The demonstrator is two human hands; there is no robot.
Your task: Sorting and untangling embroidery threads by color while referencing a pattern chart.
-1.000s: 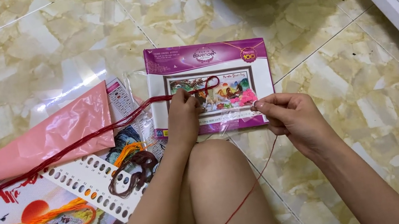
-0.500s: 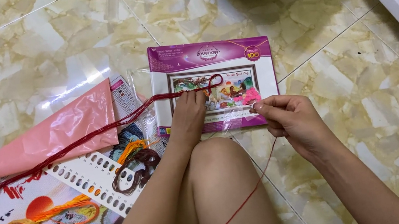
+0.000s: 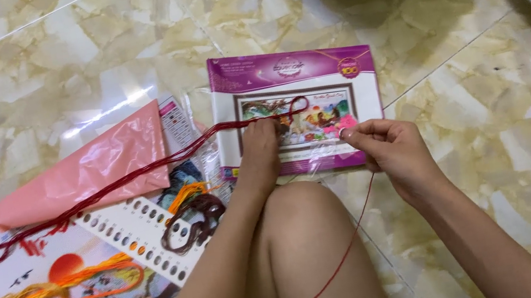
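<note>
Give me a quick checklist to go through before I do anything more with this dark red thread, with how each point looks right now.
1. Left hand has the dark red thread bundle: ok, fingers rest on the looped end over the purple rectangular kit package.
2. Right hand pinches a single red strand: ok, held at the fingertips.
3. Strand runs free: cannot tell, it drops past the bare knee and out of view.
4. Bundle untangled: cannot tell, it trails left across the pink plastic bag.
5. White punched thread card within reach: ok, beside the left forearm.
6. Needle at hand: cannot tell, none visible.
</note>
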